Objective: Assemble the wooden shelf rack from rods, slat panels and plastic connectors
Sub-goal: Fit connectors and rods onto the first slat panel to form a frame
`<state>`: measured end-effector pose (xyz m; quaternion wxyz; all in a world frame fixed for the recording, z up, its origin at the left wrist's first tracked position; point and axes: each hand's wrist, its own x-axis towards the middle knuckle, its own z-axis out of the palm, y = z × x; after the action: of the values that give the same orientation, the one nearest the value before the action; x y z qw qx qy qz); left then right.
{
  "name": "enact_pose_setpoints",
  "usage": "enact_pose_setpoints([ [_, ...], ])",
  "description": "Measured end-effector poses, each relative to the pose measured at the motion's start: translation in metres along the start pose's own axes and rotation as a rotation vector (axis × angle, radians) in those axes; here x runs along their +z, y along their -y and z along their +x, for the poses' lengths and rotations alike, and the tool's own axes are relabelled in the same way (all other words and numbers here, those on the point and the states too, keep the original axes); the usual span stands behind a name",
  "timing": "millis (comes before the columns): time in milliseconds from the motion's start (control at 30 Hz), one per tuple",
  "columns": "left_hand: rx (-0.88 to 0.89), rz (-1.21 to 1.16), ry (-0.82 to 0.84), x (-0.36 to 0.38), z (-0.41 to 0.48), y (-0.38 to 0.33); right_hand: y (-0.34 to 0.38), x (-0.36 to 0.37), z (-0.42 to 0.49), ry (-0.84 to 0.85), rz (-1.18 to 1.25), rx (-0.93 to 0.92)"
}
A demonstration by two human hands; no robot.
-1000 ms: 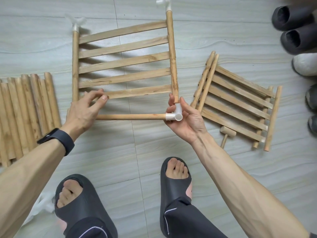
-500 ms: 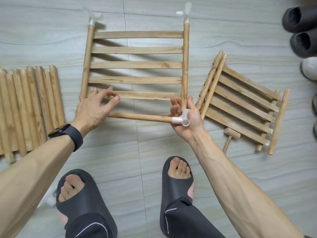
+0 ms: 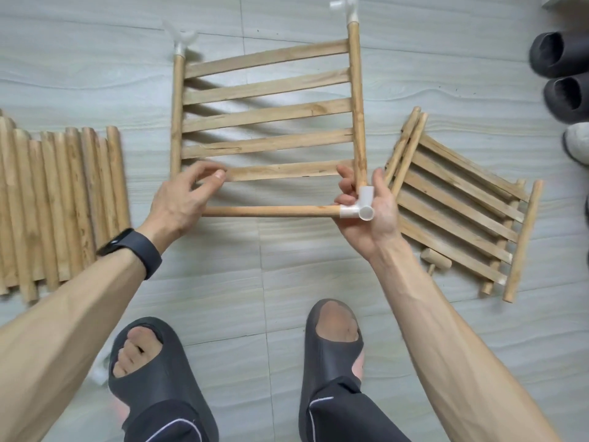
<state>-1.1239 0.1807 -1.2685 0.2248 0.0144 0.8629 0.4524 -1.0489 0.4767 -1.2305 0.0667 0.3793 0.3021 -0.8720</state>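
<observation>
A wooden slat panel [image 3: 267,116] with two side rods is held above the tiled floor. White connectors cap its far ends, one at the left [image 3: 182,43] and one at the right [image 3: 349,11]. My right hand [image 3: 371,224] grips the white corner connector [image 3: 363,205] on the near end of the right side rod. A cross rod [image 3: 271,211] runs left from that connector, and its left end is hidden under my left hand [image 3: 181,202]. The thumb and fingers of my left hand curl onto the left end of the nearest slat.
A row of loose rods [image 3: 63,202] lies on the floor at the left. A second slat panel [image 3: 455,202] and a small wooden mallet [image 3: 435,263] lie at the right. Dark shoes [image 3: 561,55] stand at the far right. My slippered feet [image 3: 159,371] are below the hands.
The panel has tilted, so the slats now slope up to the right. My left fingers have curled in onto the nearest slat. My right hand keeps its grip on the corner connector.
</observation>
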Motion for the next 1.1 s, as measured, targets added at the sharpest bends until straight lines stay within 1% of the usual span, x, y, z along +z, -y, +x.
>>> enact_pose_setpoints([
  [67, -0.047, -0.203, -0.159, -0.014, 0.002, 0.009, 0.007, -0.006, 0.006, -0.042, -0.102, -0.007],
  [133, -0.142, -0.250, -0.308, -0.027, 0.001, 0.025, 0.012, -0.014, 0.013, -0.118, -0.255, 0.024],
  [167, -0.206, -0.227, -0.331, -0.031, -0.001, 0.034, 0.013, -0.020, 0.016, -0.165, -0.328, 0.044],
  [233, -0.361, -0.216, -0.267, -0.033, -0.006, 0.048, 0.011, -0.031, 0.024, -0.247, -0.409, 0.089],
  [300, -0.463, -0.300, -0.170, -0.028, -0.009, 0.052, 0.007, -0.037, 0.030, -0.280, -0.357, 0.145],
  [333, -0.478, -0.337, -0.137, -0.026, -0.009, 0.051, 0.005, -0.039, 0.032, -0.284, -0.299, 0.172],
  [400, -0.476, -0.377, -0.110, -0.023, -0.008, 0.047, 0.003, -0.043, 0.037, -0.286, -0.179, 0.195],
  [533, -0.461, -0.401, -0.068, -0.022, -0.011, 0.045, 0.002, -0.050, 0.042, -0.304, 0.056, 0.148],
  [633, -0.466, -0.403, -0.059, -0.019, -0.011, 0.049, 0.005, -0.050, 0.040, -0.309, 0.078, 0.119],
  [733, -0.463, -0.458, -0.073, -0.017, -0.010, 0.054, 0.004, -0.049, 0.035, -0.293, 0.128, 0.074],
  [800, -0.450, -0.430, -0.088, -0.015, -0.009, 0.053, 0.002, -0.045, 0.030, -0.267, 0.119, 0.059],
  [867, -0.462, -0.398, -0.104, -0.012, -0.005, 0.049, -0.002, -0.043, 0.026, -0.271, 0.005, 0.085],
  [1000, -0.590, -0.548, -0.028, -0.015, 0.003, 0.039, -0.007, -0.042, 0.021, -0.311, -0.167, 0.184],
  [1100, -0.607, -0.585, 0.029, -0.022, 0.011, 0.038, -0.008, -0.041, 0.023, -0.336, -0.220, 0.199],
])
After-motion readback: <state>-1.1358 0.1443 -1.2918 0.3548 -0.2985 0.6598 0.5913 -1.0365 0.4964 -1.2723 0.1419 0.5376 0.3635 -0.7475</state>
